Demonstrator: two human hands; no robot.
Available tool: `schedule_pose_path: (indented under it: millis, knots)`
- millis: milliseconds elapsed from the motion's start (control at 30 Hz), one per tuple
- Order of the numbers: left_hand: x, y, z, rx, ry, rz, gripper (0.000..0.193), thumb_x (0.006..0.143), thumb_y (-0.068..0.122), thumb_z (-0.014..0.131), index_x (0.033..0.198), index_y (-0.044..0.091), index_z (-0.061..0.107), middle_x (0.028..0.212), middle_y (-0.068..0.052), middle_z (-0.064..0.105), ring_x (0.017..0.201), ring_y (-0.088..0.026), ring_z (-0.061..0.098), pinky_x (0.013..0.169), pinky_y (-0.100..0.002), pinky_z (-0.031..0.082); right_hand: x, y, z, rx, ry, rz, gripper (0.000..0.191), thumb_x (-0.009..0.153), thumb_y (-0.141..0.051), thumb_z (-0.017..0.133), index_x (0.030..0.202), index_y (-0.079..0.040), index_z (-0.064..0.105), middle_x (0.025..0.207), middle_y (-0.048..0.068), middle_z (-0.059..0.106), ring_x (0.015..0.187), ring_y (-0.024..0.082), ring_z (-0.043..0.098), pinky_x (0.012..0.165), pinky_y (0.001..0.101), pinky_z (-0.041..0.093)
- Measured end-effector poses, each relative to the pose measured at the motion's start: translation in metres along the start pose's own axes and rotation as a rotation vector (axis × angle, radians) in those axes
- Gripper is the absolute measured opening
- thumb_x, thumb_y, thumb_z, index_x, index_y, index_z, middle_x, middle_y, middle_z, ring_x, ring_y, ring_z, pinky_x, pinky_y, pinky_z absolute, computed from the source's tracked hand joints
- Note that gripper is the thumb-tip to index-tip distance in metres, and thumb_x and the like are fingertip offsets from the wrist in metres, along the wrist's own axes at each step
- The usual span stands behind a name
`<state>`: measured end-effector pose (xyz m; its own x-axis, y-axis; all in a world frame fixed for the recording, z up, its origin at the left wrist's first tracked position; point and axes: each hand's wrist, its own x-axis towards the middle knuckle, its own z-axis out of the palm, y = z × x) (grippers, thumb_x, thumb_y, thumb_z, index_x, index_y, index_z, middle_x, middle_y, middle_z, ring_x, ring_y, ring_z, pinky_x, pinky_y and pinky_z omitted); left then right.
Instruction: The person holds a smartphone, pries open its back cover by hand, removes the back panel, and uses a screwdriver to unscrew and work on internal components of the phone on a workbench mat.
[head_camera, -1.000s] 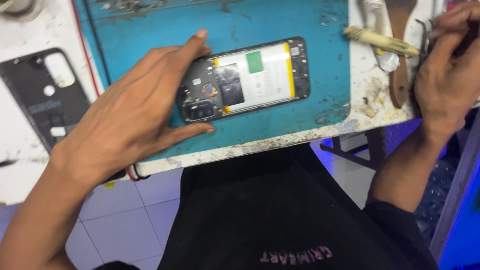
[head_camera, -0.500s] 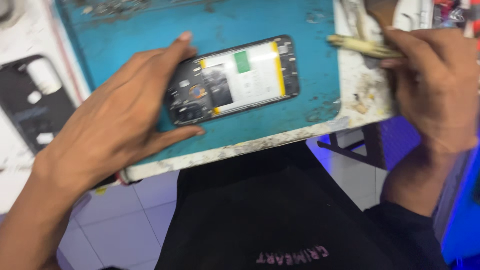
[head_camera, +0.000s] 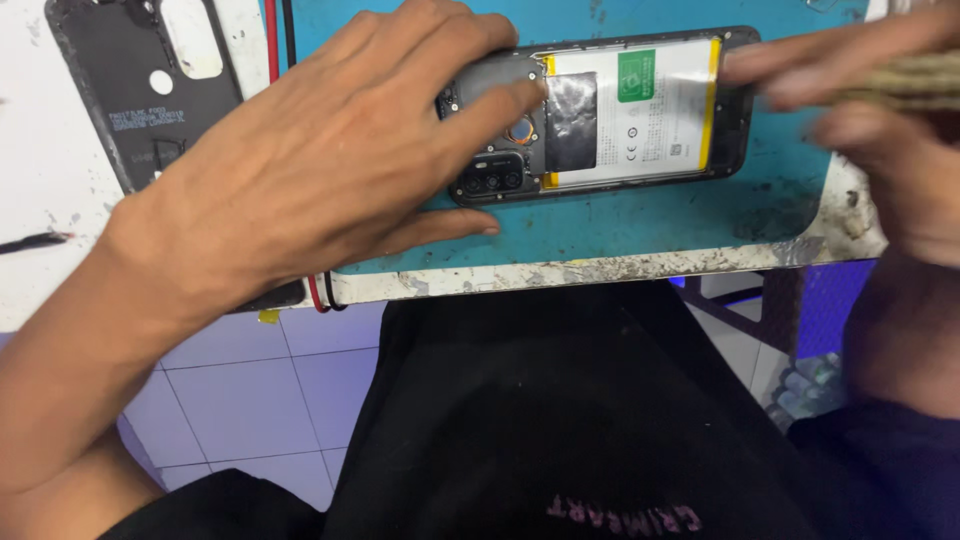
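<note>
Left hand: bare, no glove, ring or watch; forearm bare, no sleeve showing. Right hand: bare, motion-blurred; forearm bare down to frame edge. Torso: black shirt, soft folds, small pinkish lettering low on front, seen upside down. Dark fabric at lower right, beside right forearm.

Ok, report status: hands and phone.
Left hand flat on opened phone, pinning its camera end. Right hand at the far end, gripping a blurred brush handle. Removed back cover lies left.
</note>
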<state>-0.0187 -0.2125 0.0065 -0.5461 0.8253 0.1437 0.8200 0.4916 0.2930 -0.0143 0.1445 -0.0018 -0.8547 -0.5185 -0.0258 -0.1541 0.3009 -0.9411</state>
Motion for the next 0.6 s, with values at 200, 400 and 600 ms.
schedule_pose_path:
  millis: [200,400,600]
  knots:
    - [-0.009,-0.012,0.001,0.064,0.037,0.074,0.069,0.088,0.056,0.075,0.132,0.005,0.063,0.137,-0.019,0.052,0.127,-0.034,0.054,0.103,-0.045,0.05,0.064,-0.029,0.047,-0.005,-0.167,-0.065,0.018,0.107,0.01,0.061,0.123,0.005,0.054,0.125,0.018,0.066,0.112,0.025,0.075,0.093,0.0295,0.064]
    - [-0.014,-0.021,0.001,0.012,0.077,0.073,0.069,0.087,0.054,0.076,0.132,0.003,0.064,0.136,-0.019,0.054,0.127,-0.034,0.054,0.105,-0.045,0.049,0.087,-0.029,0.062,-0.177,-0.119,-0.274,0.008,0.098,0.016,0.067,0.1,0.014,0.06,0.109,0.025,0.066,0.102,0.031,0.075,0.087,0.0356,0.066]
    - [-0.013,-0.022,0.004,0.031,0.042,0.067,0.07,0.088,0.055,0.076,0.138,0.006,0.065,0.136,-0.017,0.054,0.127,-0.033,0.053,0.106,-0.046,0.047,0.085,-0.016,0.058,-0.247,-0.169,-0.377,0.008,0.096,0.022,0.066,0.091,0.018,0.061,0.101,0.029,0.069,0.099,0.037,0.076,0.088,0.0404,0.068]
